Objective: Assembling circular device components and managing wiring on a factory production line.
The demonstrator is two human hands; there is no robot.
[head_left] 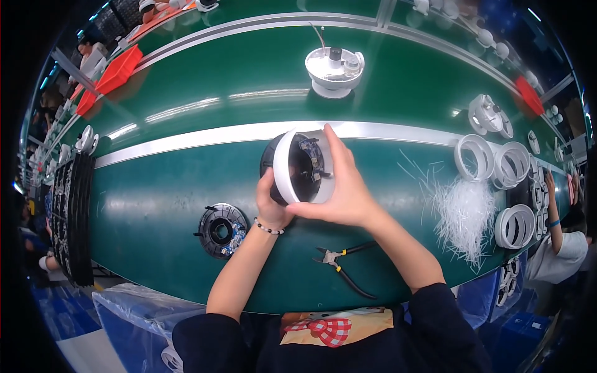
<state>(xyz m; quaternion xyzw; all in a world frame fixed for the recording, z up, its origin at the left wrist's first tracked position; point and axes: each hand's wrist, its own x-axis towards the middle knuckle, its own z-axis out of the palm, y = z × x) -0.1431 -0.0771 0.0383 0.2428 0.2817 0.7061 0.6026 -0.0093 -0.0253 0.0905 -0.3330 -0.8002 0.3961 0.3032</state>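
Note:
In front of me, tilted on its side, is a white plastic ring together with a round black part that carries a blue circuit board. My right hand grips the white ring, thumb below and fingers over its far edge. Against the black part, on the left side, my left hand closes its fingers, partly hidden behind it. A second black disc with a blue circuit board lies on the green bench left of my left forearm. Cutting pliers with black and yellow handles rest, jaws apart, by my right forearm.
A heap of clear plastic strips lies on the right, beside several white rings. Dark stacked trays stand at the left edge. Beyond the metal strip, a white dome-shaped housing sits on a green belt. Another person works at far right.

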